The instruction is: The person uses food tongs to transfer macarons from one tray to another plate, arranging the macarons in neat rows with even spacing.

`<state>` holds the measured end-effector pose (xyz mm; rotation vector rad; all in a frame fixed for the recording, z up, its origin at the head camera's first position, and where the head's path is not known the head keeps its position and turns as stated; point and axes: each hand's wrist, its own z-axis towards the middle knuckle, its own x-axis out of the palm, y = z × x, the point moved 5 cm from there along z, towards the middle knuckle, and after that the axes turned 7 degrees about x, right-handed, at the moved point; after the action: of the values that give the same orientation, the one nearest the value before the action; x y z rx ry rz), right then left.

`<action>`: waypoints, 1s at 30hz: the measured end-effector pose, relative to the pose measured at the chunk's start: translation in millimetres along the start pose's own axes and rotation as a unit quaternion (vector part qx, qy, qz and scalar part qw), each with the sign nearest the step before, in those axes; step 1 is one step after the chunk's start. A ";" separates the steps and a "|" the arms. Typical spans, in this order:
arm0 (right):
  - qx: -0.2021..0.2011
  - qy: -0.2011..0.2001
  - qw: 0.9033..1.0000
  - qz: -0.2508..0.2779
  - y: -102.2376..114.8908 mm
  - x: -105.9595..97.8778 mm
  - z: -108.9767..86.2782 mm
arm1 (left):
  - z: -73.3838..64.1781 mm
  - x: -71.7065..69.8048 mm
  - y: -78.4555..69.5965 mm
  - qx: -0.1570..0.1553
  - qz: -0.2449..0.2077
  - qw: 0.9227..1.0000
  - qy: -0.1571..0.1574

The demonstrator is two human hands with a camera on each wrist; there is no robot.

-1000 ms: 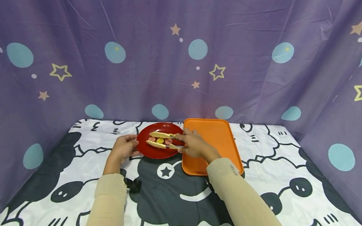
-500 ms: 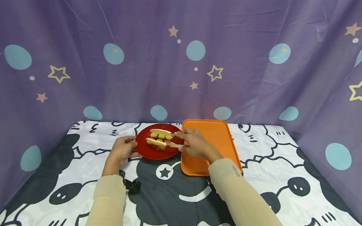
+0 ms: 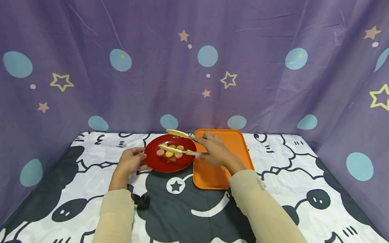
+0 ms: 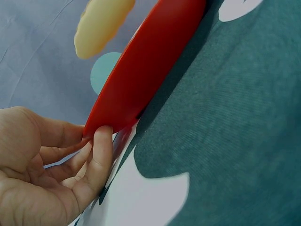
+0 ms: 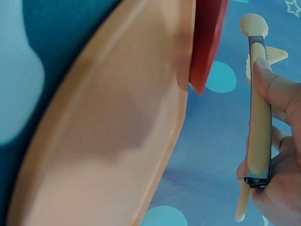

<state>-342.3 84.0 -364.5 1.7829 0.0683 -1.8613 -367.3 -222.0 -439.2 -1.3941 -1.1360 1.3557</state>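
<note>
A red plate (image 3: 154, 164) holds several small round pink and yellow pieces (image 3: 168, 154) that look like macarons or cookies. My left hand (image 3: 130, 160) pinches the plate's left rim; in the left wrist view the thumb lies on the rim and the fingers are below it. Tongs (image 3: 167, 148) with cream-coloured tips are gripped in my right hand (image 3: 216, 150). Their arms are spread wide above the plate, one over the pieces, the other near the far rim, with nothing held between the tips. In the right wrist view the thumb lies along the tongs' handle (image 5: 259, 122).
An orange tray (image 3: 208, 180) lies right beside the plate, partly under my right hand. A white cloth with black cartoon sheep (image 3: 185, 218) covers the table. Behind hangs a purple curtain (image 3: 163, 85) with stars and blue spots. A small black thing (image 3: 141, 201) is beside the left sleeve.
The tongs have spread apart and risen from around the pieces, which now lie loose on the plate. My right hand has shifted slightly right; the left hand keeps its hold on the rim.
</note>
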 end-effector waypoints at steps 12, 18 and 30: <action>0.023 -0.043 0.999 -0.008 -5.8 -27.0 -12.0 | -0.5 -0.7 -1.3 0.000 -0.003 1.000 0.001; 0.046 -0.057 0.997 0.003 -13.2 -37.6 -19.6 | -1.4 -0.6 -2.0 -0.003 -0.005 1.000 0.002; 0.079 -0.094 0.992 0.021 -47.9 -48.1 -36.1 | -1.0 -0.8 -0.6 -0.008 -0.002 1.000 0.001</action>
<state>-331.4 155.9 -339.8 1.6869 -0.1912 -2.0429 -366.3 -222.6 -438.4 -1.4035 -1.1500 1.3456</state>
